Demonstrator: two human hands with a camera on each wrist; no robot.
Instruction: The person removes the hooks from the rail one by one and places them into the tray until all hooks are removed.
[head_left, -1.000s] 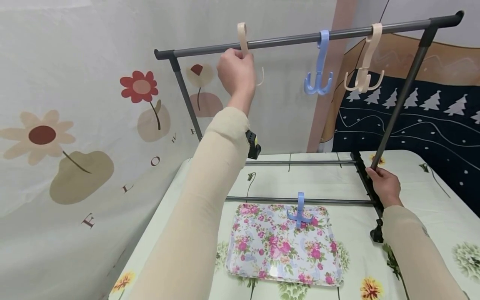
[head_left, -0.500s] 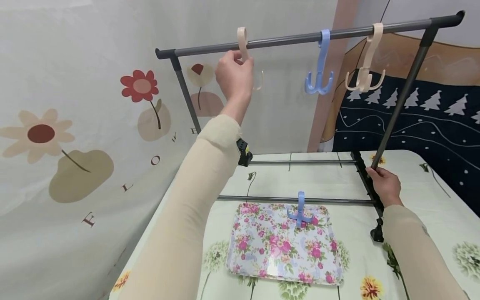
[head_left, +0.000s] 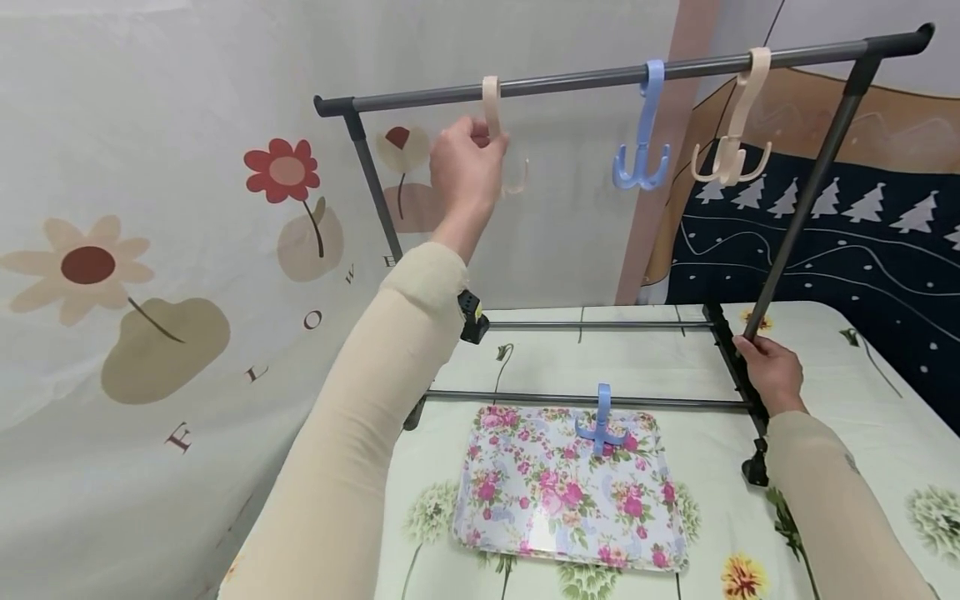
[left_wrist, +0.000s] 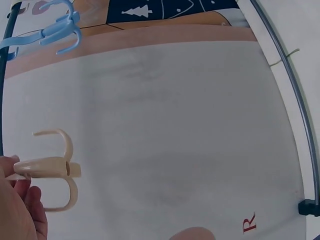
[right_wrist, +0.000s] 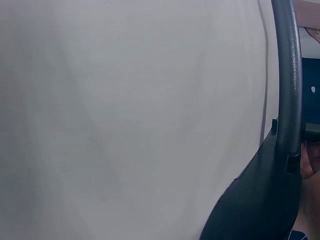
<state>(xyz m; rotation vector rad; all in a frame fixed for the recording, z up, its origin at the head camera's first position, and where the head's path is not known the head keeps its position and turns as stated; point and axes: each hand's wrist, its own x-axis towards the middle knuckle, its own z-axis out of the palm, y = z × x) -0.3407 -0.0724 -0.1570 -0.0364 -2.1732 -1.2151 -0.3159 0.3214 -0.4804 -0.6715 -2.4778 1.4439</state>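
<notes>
In the head view my left hand [head_left: 468, 171] pinches the shank of a beige multi-prong hook [head_left: 491, 104], whose curved top sits over the rack's top bar [head_left: 570, 81]. Its prongs, mostly behind the hand there, show plainly in the left wrist view, where the beige hook [left_wrist: 45, 167] juts out from my fingers. My right hand [head_left: 774, 373] grips the lower end of the dark grey rack's right upright [head_left: 806, 196]. Right of the held hook, a blue hook [head_left: 643, 137] and another beige hook [head_left: 738, 125] hang from the same bar.
On the flower-patterned tablecloth [head_left: 847, 450] lies a floral tray [head_left: 555, 500] with another blue hook [head_left: 602, 425] on it. Two lower rods [head_left: 600, 326] of the rack cross behind the tray. A printed curtain [head_left: 187, 125] stands at the left.
My left hand has lowered the beige hook, so its curved top has come down onto the bar. The right hand keeps its grip on the upright.
</notes>
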